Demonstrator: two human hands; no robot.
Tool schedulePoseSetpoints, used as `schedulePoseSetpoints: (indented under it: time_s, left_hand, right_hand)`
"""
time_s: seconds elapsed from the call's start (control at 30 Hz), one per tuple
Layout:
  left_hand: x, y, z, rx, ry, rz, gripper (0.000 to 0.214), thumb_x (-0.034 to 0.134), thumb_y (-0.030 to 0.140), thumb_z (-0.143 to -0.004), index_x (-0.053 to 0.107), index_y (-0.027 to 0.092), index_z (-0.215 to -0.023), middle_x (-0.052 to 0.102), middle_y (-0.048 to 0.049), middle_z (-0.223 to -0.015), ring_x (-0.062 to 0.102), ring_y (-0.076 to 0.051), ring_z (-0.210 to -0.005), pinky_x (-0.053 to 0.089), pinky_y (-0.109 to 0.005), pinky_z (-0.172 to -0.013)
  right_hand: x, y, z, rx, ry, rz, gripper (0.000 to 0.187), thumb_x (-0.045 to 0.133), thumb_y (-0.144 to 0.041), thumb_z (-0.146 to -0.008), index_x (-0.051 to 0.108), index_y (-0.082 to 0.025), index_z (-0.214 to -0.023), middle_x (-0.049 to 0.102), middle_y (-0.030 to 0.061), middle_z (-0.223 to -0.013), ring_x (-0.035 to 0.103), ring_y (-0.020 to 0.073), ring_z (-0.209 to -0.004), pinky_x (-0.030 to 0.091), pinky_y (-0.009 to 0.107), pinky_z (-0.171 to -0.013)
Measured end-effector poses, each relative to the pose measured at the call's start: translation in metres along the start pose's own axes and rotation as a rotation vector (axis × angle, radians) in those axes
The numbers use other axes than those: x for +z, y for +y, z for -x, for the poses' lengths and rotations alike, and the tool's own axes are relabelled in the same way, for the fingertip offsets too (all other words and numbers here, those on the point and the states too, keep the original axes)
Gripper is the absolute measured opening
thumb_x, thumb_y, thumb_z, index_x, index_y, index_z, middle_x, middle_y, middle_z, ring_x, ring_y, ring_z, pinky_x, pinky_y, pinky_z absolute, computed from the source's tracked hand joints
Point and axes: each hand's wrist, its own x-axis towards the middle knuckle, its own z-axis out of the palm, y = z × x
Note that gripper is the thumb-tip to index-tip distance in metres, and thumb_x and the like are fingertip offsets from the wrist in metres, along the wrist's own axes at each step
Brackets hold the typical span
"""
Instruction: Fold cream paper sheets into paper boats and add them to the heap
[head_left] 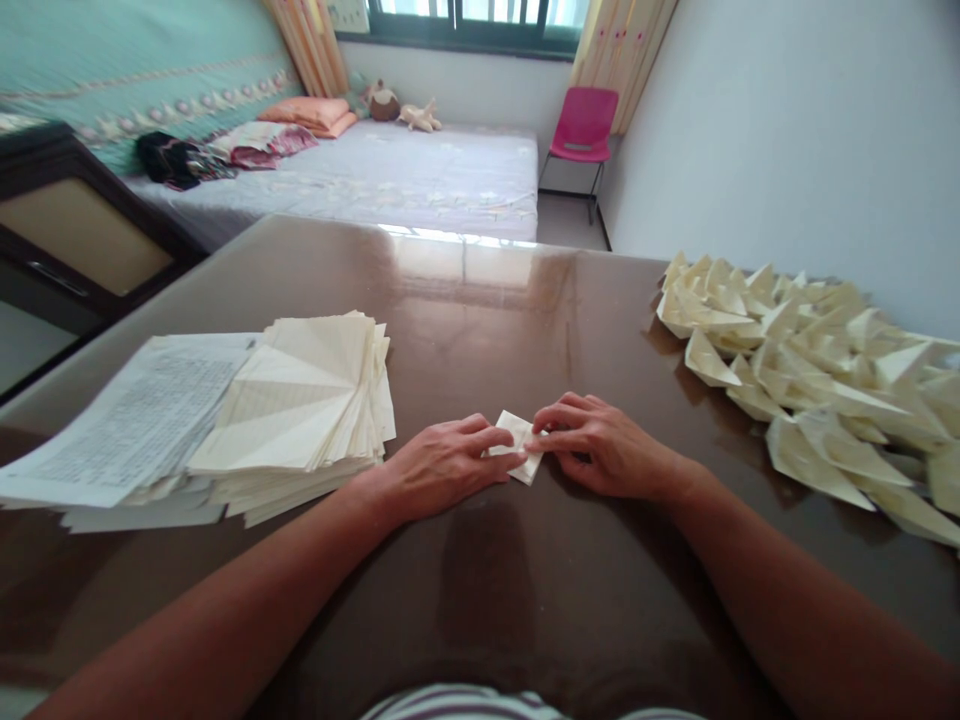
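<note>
A small folded piece of cream paper [526,466] lies on the glossy brown table, turned so that its corners point toward and away from me. My left hand [450,462] presses on its left side, fingers bent and the tips on the paper. From the right, my right hand [611,445] pinches the paper's edge between thumb and fingers. The fingertips of both hands nearly meet over its middle, so part of the folds is hidden.
Left of my hands stands a stack of creased cream sheets [300,380], beside printed white pages [127,420]. Many folded paper boats [810,370] crowd the table's right side. Beyond the table [465,580] are a bed [420,175] and a pink chair [585,125].
</note>
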Motion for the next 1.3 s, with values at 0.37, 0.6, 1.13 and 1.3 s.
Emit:
schedulePoseSetpoints:
  time_s: [0.37, 0.6, 1.13, 1.3]
  left_hand:
    - [0.003, 0.005, -0.004, 0.013, 0.048, 0.015, 0.026, 0.045, 0.029, -0.095, 0.060, 0.024, -0.116, 0.061, -0.0047, -0.114, 0.046, -0.020, -0.122, 0.040, -0.034, -0.105]
    - [0.009, 0.001, -0.004, 0.023, 0.087, 0.019, 0.027, 0.044, 0.024, -0.096, 0.059, 0.022, -0.118, 0.061, -0.0052, -0.118, 0.044, -0.018, -0.126, 0.042, -0.032, -0.106]
    - [0.012, -0.001, 0.004, -0.081, 0.069, -0.123, 0.040, 0.045, 0.035, -0.095, 0.054, 0.013, -0.127, 0.056, -0.0091, -0.134, 0.047, -0.022, -0.129, 0.040, -0.037, -0.109]
    - [-0.003, 0.003, 0.010, -0.133, -0.002, -0.121, 0.038, 0.045, 0.034, -0.095, 0.053, 0.018, -0.129, 0.055, -0.0072, -0.135, 0.049, -0.022, -0.126, 0.041, -0.037, -0.106]
  right_hand:
    - [-0.002, 0.006, 0.004, 0.010, 0.067, 0.035, 0.027, 0.053, -0.011, -0.079, 0.070, -0.026, -0.095, 0.072, -0.0008, -0.101, 0.056, 0.0179, -0.091, 0.038, 0.034, -0.078]
    - [0.011, -0.013, -0.004, 0.021, 0.092, 0.099, 0.043, 0.042, -0.023, -0.093, 0.049, -0.020, -0.135, 0.058, 0.0065, -0.132, 0.048, 0.0203, -0.119, 0.038, 0.038, -0.098]
    - [0.033, -0.025, -0.002, 0.080, -0.064, 0.222, 0.091, 0.036, -0.069, -0.086, 0.013, -0.010, -0.151, 0.020, 0.0151, -0.155, 0.012, 0.0255, -0.144, 0.016, 0.046, -0.116]
    - [0.035, -0.029, -0.002, 0.083, -0.080, 0.215, 0.093, 0.034, -0.071, -0.085, 0.014, -0.008, -0.150, 0.019, 0.0172, -0.155, 0.012, 0.0261, -0.144, 0.017, 0.046, -0.116]
